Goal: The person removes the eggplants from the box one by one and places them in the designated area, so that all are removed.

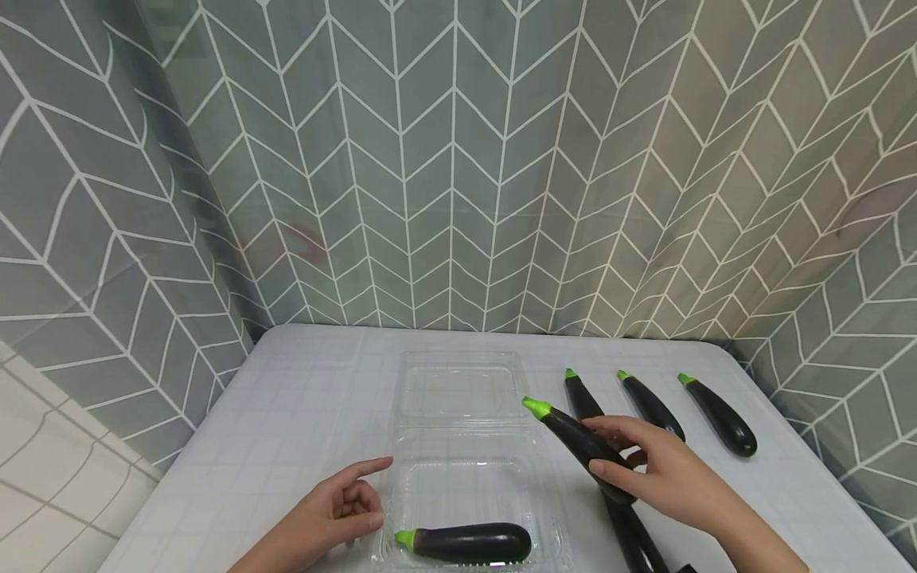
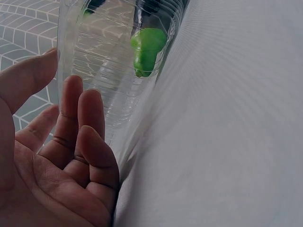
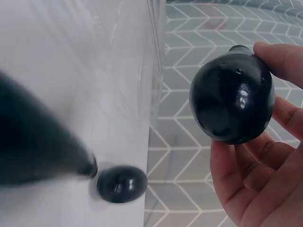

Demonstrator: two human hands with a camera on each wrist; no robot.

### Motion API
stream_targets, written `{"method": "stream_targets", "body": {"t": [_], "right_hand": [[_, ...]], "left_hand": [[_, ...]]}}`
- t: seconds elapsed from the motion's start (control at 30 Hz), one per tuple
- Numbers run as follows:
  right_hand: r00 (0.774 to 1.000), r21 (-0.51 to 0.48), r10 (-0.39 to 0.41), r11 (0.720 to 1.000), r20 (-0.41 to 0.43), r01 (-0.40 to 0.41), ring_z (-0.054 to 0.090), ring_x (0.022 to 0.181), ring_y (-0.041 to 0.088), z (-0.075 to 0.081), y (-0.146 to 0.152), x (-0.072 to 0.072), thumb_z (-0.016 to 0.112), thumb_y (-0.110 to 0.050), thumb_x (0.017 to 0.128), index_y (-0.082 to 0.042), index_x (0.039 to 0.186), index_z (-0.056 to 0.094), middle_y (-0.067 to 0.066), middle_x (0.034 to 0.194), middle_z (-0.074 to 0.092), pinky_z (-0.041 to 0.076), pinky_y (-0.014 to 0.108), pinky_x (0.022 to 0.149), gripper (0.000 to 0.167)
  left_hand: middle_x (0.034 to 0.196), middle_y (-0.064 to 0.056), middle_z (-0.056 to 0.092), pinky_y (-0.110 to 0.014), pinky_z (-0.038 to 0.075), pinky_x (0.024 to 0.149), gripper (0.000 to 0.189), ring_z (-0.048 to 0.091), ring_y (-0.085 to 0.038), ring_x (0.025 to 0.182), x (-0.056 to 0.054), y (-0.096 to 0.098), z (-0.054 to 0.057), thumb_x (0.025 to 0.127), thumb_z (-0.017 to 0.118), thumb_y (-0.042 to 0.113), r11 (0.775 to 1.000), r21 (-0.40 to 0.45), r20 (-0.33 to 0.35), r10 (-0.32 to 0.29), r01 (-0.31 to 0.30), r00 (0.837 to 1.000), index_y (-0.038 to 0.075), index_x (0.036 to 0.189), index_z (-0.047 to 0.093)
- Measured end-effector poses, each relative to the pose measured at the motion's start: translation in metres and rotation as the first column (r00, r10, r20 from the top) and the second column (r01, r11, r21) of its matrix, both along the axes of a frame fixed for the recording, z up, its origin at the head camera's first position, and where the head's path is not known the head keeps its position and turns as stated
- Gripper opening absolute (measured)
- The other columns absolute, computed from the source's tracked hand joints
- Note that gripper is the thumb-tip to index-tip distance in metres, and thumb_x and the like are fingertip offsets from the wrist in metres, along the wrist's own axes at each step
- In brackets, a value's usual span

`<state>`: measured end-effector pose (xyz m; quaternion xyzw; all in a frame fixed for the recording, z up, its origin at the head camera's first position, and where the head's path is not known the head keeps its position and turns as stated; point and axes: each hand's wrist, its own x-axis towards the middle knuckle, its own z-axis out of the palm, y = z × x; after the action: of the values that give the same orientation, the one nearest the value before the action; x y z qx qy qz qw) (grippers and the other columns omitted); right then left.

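My right hand (image 1: 662,469) holds an eggplant (image 1: 566,434) above the table, right of a clear plastic clamshell container (image 1: 458,485). Its green stem points up and left, toward the container. Seen end-on in the right wrist view, the held eggplant (image 3: 232,97) sits between thumb and fingers. Another eggplant (image 1: 473,543) lies crosswise in the container's near part, stem to the left. My left hand (image 1: 337,509) is beside the container's left edge, with nothing in its grasp. In the left wrist view its fingers (image 2: 71,104) are loosely bent, and one fingertip overlaps the container's rim (image 2: 61,61).
The container's lid (image 1: 461,390) lies folded back, away from me. On the table's right side lie more eggplants, one (image 1: 582,395) partly behind the held one, others (image 1: 650,406) (image 1: 719,418) farther right. A long black object (image 1: 634,537) shows below my right hand. Patterned curtains (image 1: 451,199) surround the table.
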<state>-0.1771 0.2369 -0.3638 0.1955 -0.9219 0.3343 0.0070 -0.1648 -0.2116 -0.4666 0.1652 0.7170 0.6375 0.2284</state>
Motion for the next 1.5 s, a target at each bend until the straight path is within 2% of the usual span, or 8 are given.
{"method": "stream_targets", "body": {"t": [0.3, 0.43, 0.7, 0.87, 1.0, 1.3, 1.5], "right_hand": [[0.994, 0.0, -0.103, 0.995, 0.023, 0.103, 0.059, 0.093, 0.008, -0.003, 0.023, 0.009, 0.072, -0.041, 0.09, -0.023, 0.131, 0.061, -0.006, 0.106, 0.064, 0.052, 0.027, 0.073, 0.047], [0.991, 0.008, -0.132, 0.991, 0.009, 0.132, 0.059, 0.092, 0.007, -0.007, 0.033, 0.011, 0.073, -0.038, 0.09, -0.023, 0.131, 0.06, -0.005, 0.105, 0.063, 0.052, 0.027, 0.072, 0.045], [0.981, 0.017, -0.194, 0.981, 0.015, 0.194, 0.061, 0.097, 0.01, -0.014, 0.052, 0.017, 0.072, -0.037, 0.092, -0.022, 0.134, 0.059, -0.003, 0.113, 0.066, 0.052, 0.028, 0.072, 0.047], [0.961, 0.078, -0.264, 0.963, 0.082, 0.258, 0.062, 0.101, 0.021, -0.017, 0.062, 0.018, 0.07, -0.047, 0.09, -0.014, 0.137, 0.056, 0.006, 0.12, 0.064, 0.052, 0.028, 0.071, 0.059], [0.943, 0.11, -0.299, 0.952, 0.148, 0.285, 0.061, 0.103, 0.024, -0.02, 0.07, 0.018, 0.068, -0.054, 0.089, -0.01, 0.141, 0.052, 0.012, 0.126, 0.061, 0.051, 0.028, 0.071, 0.07], [0.924, 0.157, -0.341, 0.936, 0.174, 0.316, 0.063, 0.102, 0.026, -0.027, 0.085, 0.023, 0.067, -0.055, 0.089, -0.008, 0.143, 0.049, 0.016, 0.126, 0.06, 0.051, 0.03, 0.072, 0.074], [0.887, 0.172, -0.393, 0.917, 0.244, 0.359, 0.062, 0.104, 0.03, -0.031, 0.094, 0.024, 0.065, -0.057, 0.089, -0.004, 0.146, 0.044, 0.017, 0.125, 0.06, 0.052, 0.033, 0.068, 0.081]], "left_hand": [[0.1, -0.014, 0.063, -0.025, 0.049, 0.072, 0.067, 0.057, -0.013, 0.08, 0.0, 0.0, -0.001, 0.098, 0.063, 0.014, 1.0, 0.004, 0.009, 0.001, -0.001, 1.0, 0.0, 0.153, 0.028], [0.099, -0.014, 0.063, -0.025, 0.049, 0.072, 0.066, 0.057, -0.012, 0.08, 0.001, 0.0, 0.0, 0.098, 0.063, 0.013, 1.0, 0.017, 0.01, -0.002, 0.002, 1.0, -0.001, 0.153, 0.028], [0.099, -0.014, 0.063, -0.024, 0.049, 0.072, 0.067, 0.057, -0.012, 0.08, 0.001, 0.0, 0.002, 0.098, 0.063, 0.012, 1.0, 0.017, 0.006, -0.004, 0.004, 1.0, -0.001, 0.153, 0.028], [0.099, -0.013, 0.063, -0.025, 0.049, 0.072, 0.066, 0.057, -0.012, 0.08, 0.001, 0.0, 0.001, 0.098, 0.063, 0.013, 1.0, 0.007, 0.001, 0.0, 0.0, 1.0, -0.001, 0.153, 0.028], [0.098, -0.013, 0.062, -0.024, 0.049, 0.071, 0.066, 0.057, -0.012, 0.08, 0.001, 0.001, 0.001, 0.098, 0.063, 0.013, 1.0, 0.002, 0.0, 0.003, -0.003, 1.0, -0.001, 0.153, 0.029], [0.099, -0.013, 0.062, -0.024, 0.049, 0.072, 0.066, 0.057, -0.011, 0.079, 0.001, 0.0, 0.0, 0.098, 0.062, 0.011, 1.0, 0.02, -0.003, -0.009, 0.009, 1.0, -0.002, 0.153, 0.028], [0.099, -0.013, 0.062, -0.025, 0.049, 0.072, 0.065, 0.057, -0.012, 0.079, 0.0, 0.001, 0.002, 0.099, 0.062, 0.012, 1.0, 0.011, -0.001, -0.005, 0.005, 1.0, 0.0, 0.153, 0.028]]}}
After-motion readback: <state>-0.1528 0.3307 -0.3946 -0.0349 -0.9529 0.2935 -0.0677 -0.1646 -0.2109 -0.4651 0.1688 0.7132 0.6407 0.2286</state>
